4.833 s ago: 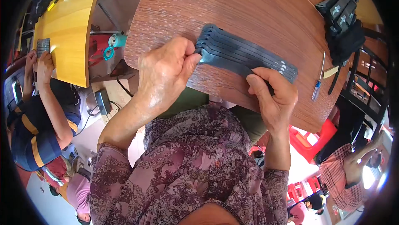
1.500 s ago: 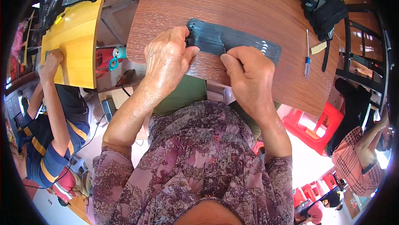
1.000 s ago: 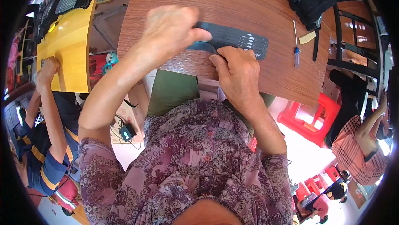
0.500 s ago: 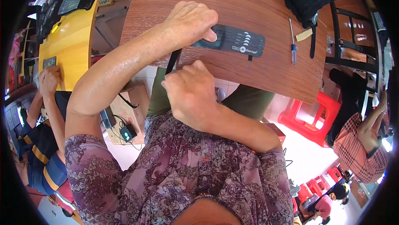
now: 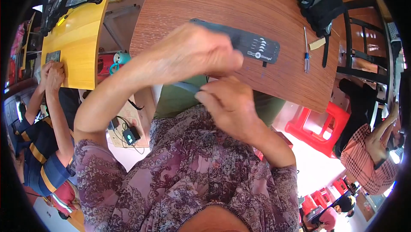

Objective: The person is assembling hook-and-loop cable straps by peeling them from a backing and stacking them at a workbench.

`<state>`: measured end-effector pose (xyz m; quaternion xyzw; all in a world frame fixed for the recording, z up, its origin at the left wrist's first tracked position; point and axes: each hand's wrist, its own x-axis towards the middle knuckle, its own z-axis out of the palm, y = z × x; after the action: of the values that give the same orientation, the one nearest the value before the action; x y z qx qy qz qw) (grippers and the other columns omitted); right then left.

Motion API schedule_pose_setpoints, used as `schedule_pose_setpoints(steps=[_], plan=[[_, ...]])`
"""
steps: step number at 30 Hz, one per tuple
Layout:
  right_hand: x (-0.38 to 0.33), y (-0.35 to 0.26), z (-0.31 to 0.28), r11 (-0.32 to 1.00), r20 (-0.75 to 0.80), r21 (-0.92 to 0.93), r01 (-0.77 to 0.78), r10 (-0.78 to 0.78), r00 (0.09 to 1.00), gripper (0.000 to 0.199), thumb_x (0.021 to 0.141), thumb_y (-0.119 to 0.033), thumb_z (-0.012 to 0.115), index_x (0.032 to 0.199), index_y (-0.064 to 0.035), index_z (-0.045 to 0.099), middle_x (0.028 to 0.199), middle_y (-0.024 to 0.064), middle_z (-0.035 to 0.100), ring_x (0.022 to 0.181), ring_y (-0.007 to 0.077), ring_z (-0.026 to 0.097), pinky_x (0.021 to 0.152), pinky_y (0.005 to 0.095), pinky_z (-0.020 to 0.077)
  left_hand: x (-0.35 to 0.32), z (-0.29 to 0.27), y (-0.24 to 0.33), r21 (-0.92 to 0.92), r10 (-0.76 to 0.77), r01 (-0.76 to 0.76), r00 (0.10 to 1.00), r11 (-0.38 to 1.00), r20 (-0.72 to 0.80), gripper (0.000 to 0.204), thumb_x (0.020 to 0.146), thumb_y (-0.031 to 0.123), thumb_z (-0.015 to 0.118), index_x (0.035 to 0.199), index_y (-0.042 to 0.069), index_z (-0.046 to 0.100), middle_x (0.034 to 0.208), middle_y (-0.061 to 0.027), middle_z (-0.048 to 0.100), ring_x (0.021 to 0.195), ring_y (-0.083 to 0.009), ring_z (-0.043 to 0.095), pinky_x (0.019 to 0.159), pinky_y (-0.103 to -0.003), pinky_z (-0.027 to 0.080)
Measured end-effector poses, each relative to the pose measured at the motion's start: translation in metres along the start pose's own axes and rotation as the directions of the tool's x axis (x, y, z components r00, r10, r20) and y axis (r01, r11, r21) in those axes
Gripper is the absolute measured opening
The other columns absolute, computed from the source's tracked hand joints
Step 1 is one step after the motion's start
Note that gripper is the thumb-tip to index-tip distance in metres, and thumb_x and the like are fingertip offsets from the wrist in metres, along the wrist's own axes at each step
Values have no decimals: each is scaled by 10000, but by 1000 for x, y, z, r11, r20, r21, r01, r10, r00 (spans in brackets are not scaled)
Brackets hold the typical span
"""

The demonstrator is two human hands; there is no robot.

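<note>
A dark grey flat panel (image 5: 265, 50) with pale printed marks lies on the brown table, a small black tab at its lower edge. My left hand (image 5: 207, 54) passes over the panel's near side, smeared by motion, and hides part of it; whether it holds anything does not show. Closer to me, at the table's near edge, my right hand (image 5: 231, 103) is closed on a narrow dark strap (image 5: 186, 86). The strap's free length runs left from the fingers, above my lap.
On the brown table (image 5: 192, 0) lie a screwdriver (image 5: 306, 56), a tan scrap (image 5: 317, 44) and a black pile of straps (image 5: 321, 9). A red stool (image 5: 314, 129) stands at right. Leftward, a co-worker's hands (image 5: 53, 75) rest at a yellow table (image 5: 77, 47).
My left hand has lifted off the panel and swung toward me and right. My right hand has moved right and slightly down with the strap. A co-worker's second hand now shows.
</note>
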<state>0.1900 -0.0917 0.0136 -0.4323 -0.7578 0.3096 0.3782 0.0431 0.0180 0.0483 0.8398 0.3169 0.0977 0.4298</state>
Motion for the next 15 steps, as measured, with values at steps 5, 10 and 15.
schedule_pose_setpoints(steps=[5, 10, 15], plan=[[-2, 3, -21, 889, -22, 254, -380, 398, 917, 42, 770, -42, 661, 794, -13, 643, 665, 104, 624, 612, 267, 604, 581, 383, 440, -51, 7, -16, -268, 13, 13, 996, 963, 93, 260, 834, 263, 691, 920, 22, 648, 703, -43, 604, 632, -130, 571, 568, -285, 446], [-1, 11, -23, 856, 17, 261, -446, 457, 889, 66, 790, -57, 660, 802, 5, 640, 633, 104, 604, 587, 224, 597, 561, 341, 452, -66, -8, -31, -580, -419, 397, 902, 711, 103, 136, 825, 136, 697, 857, 12, 652, 696, 26, 572, 607, -41, 495, 537, -197, 392], [0, 21, -29, 843, -39, 272, -465, 493, 869, 81, 816, -62, 633, 808, 18, 644, 625, 85, 603, 574, 133, 589, 521, 269, 444, -66, -5, -46, -596, -402, 326, 916, 733, 6, 103, 835, 106, 668, 862, 13, 632, 697, 25, 568, 595, -37, 476, 534, -194, 388]])
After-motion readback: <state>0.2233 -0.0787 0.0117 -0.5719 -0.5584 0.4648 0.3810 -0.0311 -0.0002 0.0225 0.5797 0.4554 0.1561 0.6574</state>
